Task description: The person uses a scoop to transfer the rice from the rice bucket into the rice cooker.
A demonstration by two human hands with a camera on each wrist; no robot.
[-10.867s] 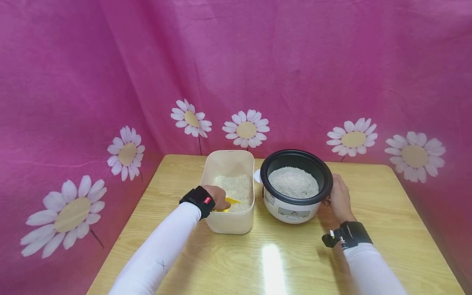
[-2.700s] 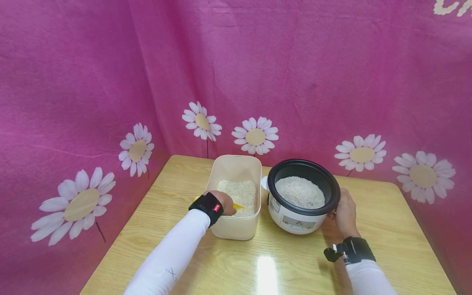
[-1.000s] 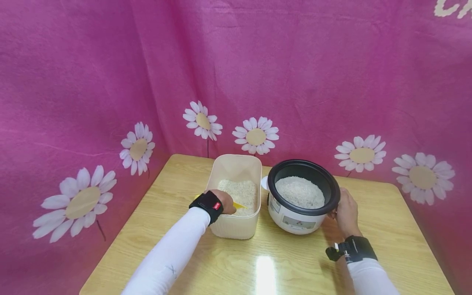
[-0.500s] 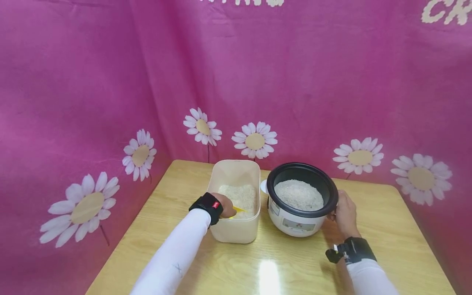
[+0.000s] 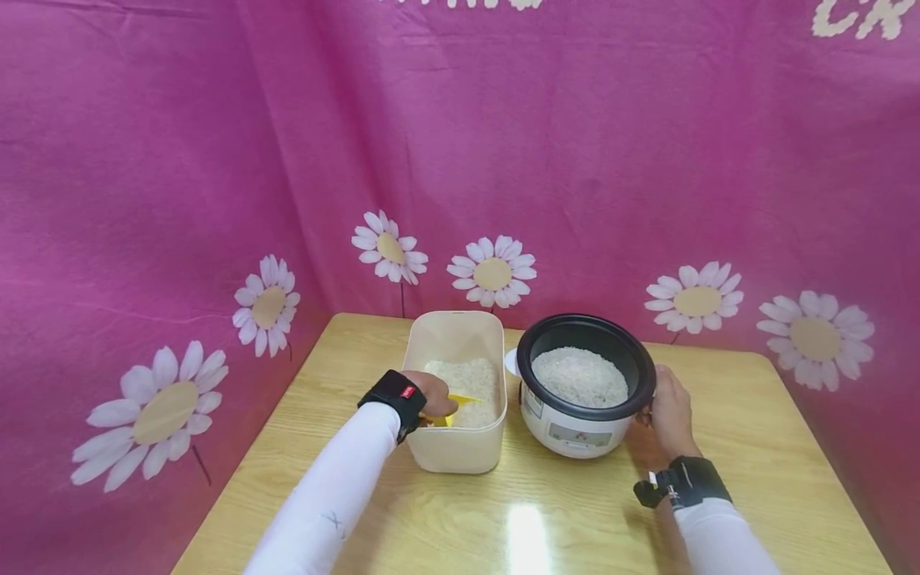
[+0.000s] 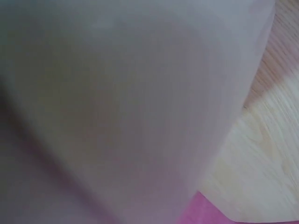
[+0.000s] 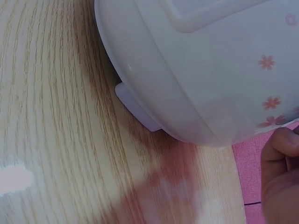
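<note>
My left hand (image 5: 433, 393) grips a yellow scoop (image 5: 447, 418) at the near left corner of a cream plastic bin (image 5: 460, 455). The scoop's tip overlaps the rice (image 5: 470, 377) inside; the hand covers much of its handle. To the right, a white rice cooker (image 5: 579, 435) with a black inner pot (image 5: 636, 375) holds a heap of rice (image 5: 580, 377). At the cooker's right side, my right hand (image 5: 672, 407) holds on with curled fingers, its grip partly hidden. In the right wrist view, the cooker's flower-printed white body (image 7: 210, 79) sits beside the curled right hand (image 7: 280, 172).
Bin and cooker stand close together on a wooden table (image 5: 438, 519). A white side handle (image 5: 512, 361) of the cooker points toward the bin. A pink curtain (image 5: 460, 144) printed with daisies rises behind and left. The left wrist view is mostly a blurred pale surface.
Within the last half second, my left hand has shifted slightly left and tilted the scoop, and more of its yellow shows. The right hand keeps its place at the cooker.
</note>
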